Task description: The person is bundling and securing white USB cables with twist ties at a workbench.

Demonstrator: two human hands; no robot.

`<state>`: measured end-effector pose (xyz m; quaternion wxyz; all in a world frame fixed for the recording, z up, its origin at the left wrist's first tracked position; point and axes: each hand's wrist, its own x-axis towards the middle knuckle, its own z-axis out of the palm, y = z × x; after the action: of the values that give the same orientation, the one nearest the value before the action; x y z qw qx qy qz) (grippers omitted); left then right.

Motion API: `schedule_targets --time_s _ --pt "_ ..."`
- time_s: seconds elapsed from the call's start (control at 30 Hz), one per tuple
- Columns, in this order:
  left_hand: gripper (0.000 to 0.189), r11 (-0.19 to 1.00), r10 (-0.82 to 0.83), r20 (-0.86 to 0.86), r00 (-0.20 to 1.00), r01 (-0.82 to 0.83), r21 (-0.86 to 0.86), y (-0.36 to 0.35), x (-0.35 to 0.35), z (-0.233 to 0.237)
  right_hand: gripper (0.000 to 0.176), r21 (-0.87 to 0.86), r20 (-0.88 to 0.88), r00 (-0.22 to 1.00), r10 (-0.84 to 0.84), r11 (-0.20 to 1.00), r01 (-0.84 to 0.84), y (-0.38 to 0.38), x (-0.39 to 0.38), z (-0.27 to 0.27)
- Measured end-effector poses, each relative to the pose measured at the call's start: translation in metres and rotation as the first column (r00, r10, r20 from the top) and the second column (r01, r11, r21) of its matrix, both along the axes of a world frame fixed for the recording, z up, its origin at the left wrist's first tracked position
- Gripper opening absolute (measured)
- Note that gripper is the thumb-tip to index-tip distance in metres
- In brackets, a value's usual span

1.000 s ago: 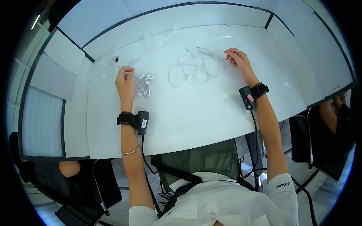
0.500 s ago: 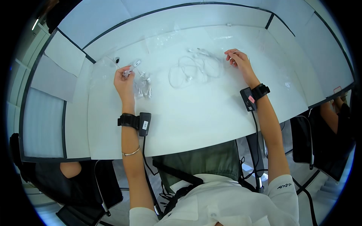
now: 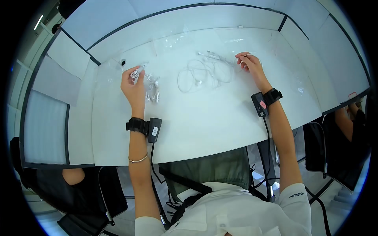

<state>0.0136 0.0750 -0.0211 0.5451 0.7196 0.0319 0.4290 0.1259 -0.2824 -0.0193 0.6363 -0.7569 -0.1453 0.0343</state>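
Observation:
My left hand (image 3: 131, 82) is closed around a coiled white cable (image 3: 136, 74), held over the left part of the table. Just right of that hand lies a small pile of white bundled cables (image 3: 154, 90). Farther right, my right hand (image 3: 251, 66) is closed, with thumb and fingertips pinching a thin white cord (image 3: 235, 67) that loops beside them. Between the hands, a loose tangle of white cable (image 3: 188, 74) spreads across the tabletop, with several white plug ends (image 3: 212, 55) near its top.
The white table (image 3: 197, 126) has low panels around it. A small dark round object (image 3: 123, 62) sits beyond my left hand. Clear plastic (image 3: 171, 41) lies toward the back. Black wrist devices (image 3: 154, 129) trail cords down both my forearms. Other people sit at both sides.
My left hand has turned and shifted slightly right, and the coiled cable in it now shows more upright. My right hand stays almost in place, the thin cord still in its fingers.

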Motion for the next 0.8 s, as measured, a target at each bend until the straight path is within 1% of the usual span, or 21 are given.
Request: schedule_targets --time_s 0.03,0.13,0.23,0.27,0.33,0.43,0.67,0.73,0.8 --pt "0.016 0.996 0.025 -0.036 0.999 -0.028 -0.087 -0.007 -0.005 0.008 0.020 -0.003 -0.010 1.000 -0.001 1.000 0.001 0.000 0.001 -0.001" --pt "0.018 0.988 0.130 0.013 0.991 -0.129 -0.087 0.000 -0.002 0.003 0.019 0.009 0.005 1.000 0.006 1.000 -0.006 -0.001 0.003 -0.004" --pt "0.020 0.968 0.075 0.000 0.997 -0.073 -0.240 0.005 -0.001 0.003 0.019 0.009 -0.009 1.000 -0.003 1.000 0.004 -0.001 0.003 -0.004" --pt "0.020 0.960 0.109 0.009 0.994 -0.103 -0.260 0.003 -0.001 0.003 0.019 0.009 -0.008 1.000 0.001 1.000 -0.001 -0.001 0.003 -0.003" --pt "0.018 0.957 0.089 -0.032 0.996 -0.095 -0.273 0.005 -0.002 0.003 0.019 0.007 -0.011 1.000 0.000 1.000 0.000 -0.001 0.003 -0.004" --pt "0.018 0.948 0.051 -0.009 0.999 -0.051 -0.315 0.005 -0.003 0.002 0.019 0.003 -0.008 1.000 0.002 1.000 -0.002 -0.001 0.003 -0.003" --pt "0.019 0.955 0.053 -0.057 0.997 -0.068 -0.288 0.013 0.000 -0.008 0.019 0.002 -0.006 1.000 0.005 1.000 -0.005 0.000 0.001 0.000" --pt "0.019 0.961 0.081 -0.137 0.987 -0.114 -0.253 0.019 0.001 -0.011 0.019 -0.003 -0.009 1.000 0.000 1.000 0.000 0.000 0.001 0.000" --pt "0.023 0.969 0.162 -0.109 0.981 -0.179 -0.170 0.016 0.002 -0.013 0.019 -0.007 -0.004 1.000 -0.001 1.000 0.001 0.001 0.001 0.000"
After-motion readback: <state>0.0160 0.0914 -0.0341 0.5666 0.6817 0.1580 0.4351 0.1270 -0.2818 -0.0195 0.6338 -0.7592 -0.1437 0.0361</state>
